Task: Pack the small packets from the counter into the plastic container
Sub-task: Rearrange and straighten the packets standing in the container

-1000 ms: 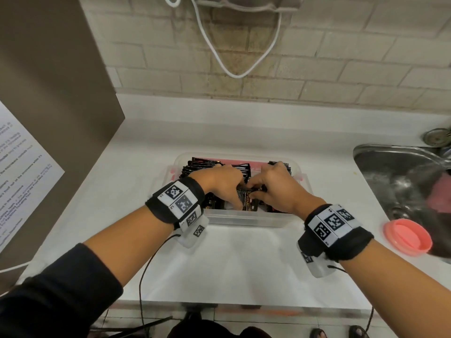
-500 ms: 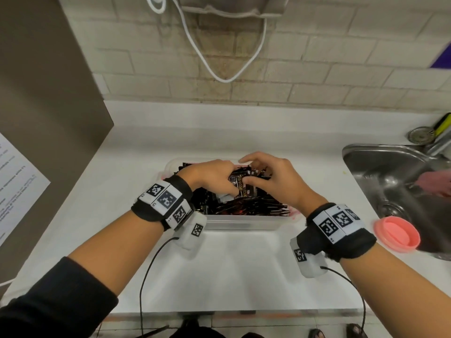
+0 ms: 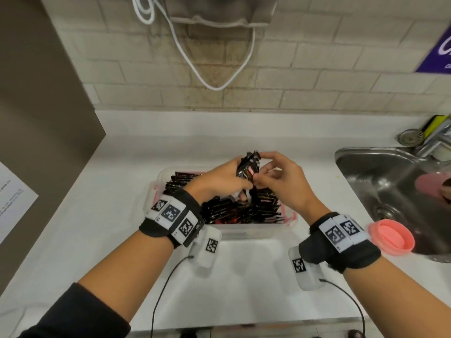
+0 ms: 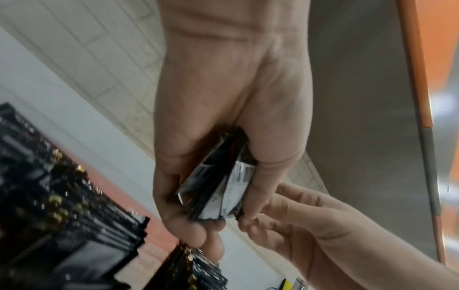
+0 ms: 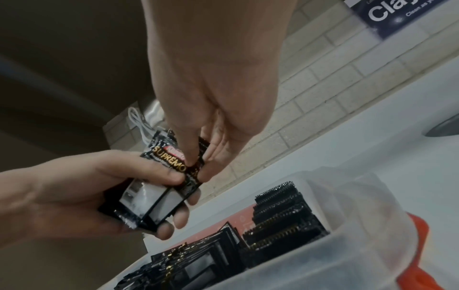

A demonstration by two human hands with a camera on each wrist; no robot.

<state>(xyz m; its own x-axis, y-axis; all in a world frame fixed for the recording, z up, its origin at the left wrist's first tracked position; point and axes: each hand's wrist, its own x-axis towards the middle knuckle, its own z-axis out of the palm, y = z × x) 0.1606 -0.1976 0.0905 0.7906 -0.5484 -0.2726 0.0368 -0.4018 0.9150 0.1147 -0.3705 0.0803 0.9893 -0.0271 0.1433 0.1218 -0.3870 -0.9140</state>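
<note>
A small bundle of glossy black foil packets (image 3: 247, 167) is held raised above the clear rectangular plastic container (image 3: 256, 231), which sits on the white counter (image 3: 244, 289) directly under both hands and already holds rows of the same black packets standing on edge. The left hand (image 3: 219, 178) is curled round the bundle, thumb on one face and fingers on the other, as the left wrist view shows plainly. The right hand (image 3: 280, 181) pinches the edge of the outermost packet between thumb and forefinger, its other fingers loosely spread (the word "SUPREMO" can be read on that packet in the right wrist view). The bundle's long axis stands roughly upright, tilted a little away from the person, so the container lies straight below it and slightly nearer the body; both hands are about equally close, the left carrying the load. Judged from this, the next move is a descent into a gap among the packed rows. The number of packets in the bundle cannot be told, the container's near left corner is hidden behind the left wristband, and no loose packets can be made out on the counter.
</note>
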